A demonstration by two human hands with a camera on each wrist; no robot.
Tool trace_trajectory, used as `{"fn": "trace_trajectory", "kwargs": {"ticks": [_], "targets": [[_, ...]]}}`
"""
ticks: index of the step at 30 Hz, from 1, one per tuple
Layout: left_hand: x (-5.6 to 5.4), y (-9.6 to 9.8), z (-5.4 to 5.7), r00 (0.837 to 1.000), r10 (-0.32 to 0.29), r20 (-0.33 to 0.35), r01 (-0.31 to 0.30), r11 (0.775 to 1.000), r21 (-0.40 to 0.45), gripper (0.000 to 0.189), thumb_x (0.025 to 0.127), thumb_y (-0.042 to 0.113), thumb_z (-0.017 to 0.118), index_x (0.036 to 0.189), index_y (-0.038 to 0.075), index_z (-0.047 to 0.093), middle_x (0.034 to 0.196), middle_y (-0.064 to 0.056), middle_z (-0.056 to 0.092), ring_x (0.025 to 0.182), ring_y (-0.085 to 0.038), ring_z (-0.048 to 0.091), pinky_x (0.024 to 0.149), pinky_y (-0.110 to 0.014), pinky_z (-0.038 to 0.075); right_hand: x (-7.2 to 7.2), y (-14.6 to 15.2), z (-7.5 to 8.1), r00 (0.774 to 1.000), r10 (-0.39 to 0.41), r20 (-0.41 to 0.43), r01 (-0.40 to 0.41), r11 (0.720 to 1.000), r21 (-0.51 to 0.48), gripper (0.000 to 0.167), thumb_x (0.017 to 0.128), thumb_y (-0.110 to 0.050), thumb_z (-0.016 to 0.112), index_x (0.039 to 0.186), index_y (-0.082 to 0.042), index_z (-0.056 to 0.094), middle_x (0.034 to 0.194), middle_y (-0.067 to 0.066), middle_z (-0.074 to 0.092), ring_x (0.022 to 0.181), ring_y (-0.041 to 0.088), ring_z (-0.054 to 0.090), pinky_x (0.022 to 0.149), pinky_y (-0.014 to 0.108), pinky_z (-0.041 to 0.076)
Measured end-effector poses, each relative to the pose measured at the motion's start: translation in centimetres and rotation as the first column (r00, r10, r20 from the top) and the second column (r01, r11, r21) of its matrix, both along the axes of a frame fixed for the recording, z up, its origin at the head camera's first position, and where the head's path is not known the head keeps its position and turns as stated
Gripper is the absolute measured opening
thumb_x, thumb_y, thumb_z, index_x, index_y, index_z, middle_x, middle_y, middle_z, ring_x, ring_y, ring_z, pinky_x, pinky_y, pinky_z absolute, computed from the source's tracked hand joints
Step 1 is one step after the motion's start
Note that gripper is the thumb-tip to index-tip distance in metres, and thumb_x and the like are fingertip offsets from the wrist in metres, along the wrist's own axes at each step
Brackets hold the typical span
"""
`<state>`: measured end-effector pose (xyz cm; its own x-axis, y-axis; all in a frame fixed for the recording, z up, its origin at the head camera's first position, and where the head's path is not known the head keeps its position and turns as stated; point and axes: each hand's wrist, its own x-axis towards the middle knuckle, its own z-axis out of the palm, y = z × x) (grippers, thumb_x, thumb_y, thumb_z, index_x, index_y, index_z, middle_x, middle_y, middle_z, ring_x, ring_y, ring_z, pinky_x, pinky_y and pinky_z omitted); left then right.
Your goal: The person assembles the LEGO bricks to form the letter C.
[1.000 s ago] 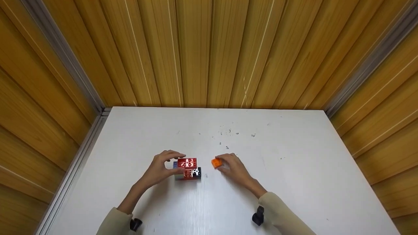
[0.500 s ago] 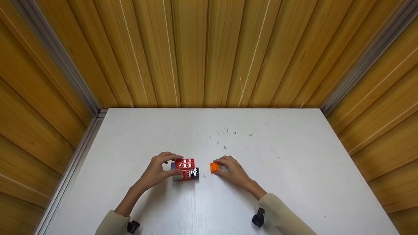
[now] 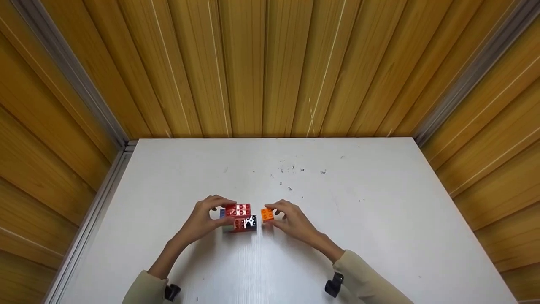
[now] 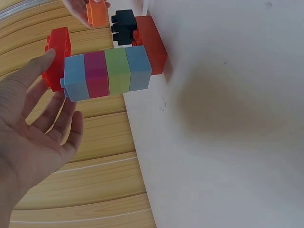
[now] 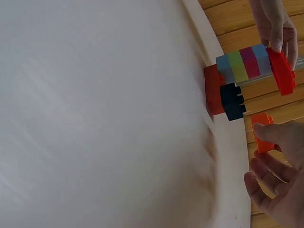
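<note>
A toy-brick structure stands on the white table. Its base is a red brick [image 4: 154, 45], which carries a black brick [image 4: 124, 27] at one end. From the other end rises a column of blue, lime and magenta bricks [image 4: 96, 74], capped by a red top brick [image 3: 238, 210]. My left hand [image 3: 206, 218] holds that top brick between thumb and fingers. To the right, my right hand [image 3: 293, 218] pinches a small orange brick [image 3: 267, 214] with its studs up. The orange brick is held off the table, apart from the structure, higher than the black brick in the right wrist view.
The white table [image 3: 358, 236] carries small dark scuffs beyond the hands. Wood-patterned panels [image 3: 249, 67] enclose its back and sides, with metal framing [image 3: 84, 84] at the corners. A black device [image 3: 334, 285] sits at the right wrist.
My right hand has moved left with the orange brick, bringing it closer to the structure, and the brick has turned a little. My left hand keeps its hold on the red top brick.
</note>
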<state>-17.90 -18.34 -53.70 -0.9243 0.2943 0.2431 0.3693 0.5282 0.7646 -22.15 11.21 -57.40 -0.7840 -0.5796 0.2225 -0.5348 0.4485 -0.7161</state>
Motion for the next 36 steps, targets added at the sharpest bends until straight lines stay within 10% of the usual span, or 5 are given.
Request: {"fn": "trace_trajectory", "kwargs": {"ticks": [21, 36], "targets": [[-0.1, 0.0, -0.1, 1.0, 0.024, 0.013, -0.024, 1.0, -0.003, 0.04, 0.082, 0.016, 0.085, 0.12, 0.013, 0.075, 0.114, -0.003, 0.075, 0.102, -0.024, 0.063, 0.087, -0.045, 0.054, 0.7, -3.3, 1.6, 0.998, 0.043, 0.04, -0.039, 0.995, -0.097, 0.035, 0.086, -0.014, 0.082, 0.118, -0.004, 0.073, 0.105, 0.011, 0.075, 0.087, 0.03, 0.07, 0.071, 0.04, 0.059], [0.1, 0.1, -0.5, 0.999, 0.047, -0.028, -0.047, 0.999, -0.005, 0.039, 0.079, 0.013, 0.087, 0.117, 0.014, 0.078, 0.102, -0.002, 0.075, 0.096, -0.02, 0.064, 0.084, -0.043, 0.053, 0.5, -4.3, 0.1, 0.996, -0.03, 0.087, 0.05, 0.971, -0.234, 0.036, 0.085, -0.014, 0.082, 0.119, -0.004, 0.072, 0.111, 0.014, 0.075, 0.082, 0.022, 0.071, 0.07, 0.025, 0.058]]}}
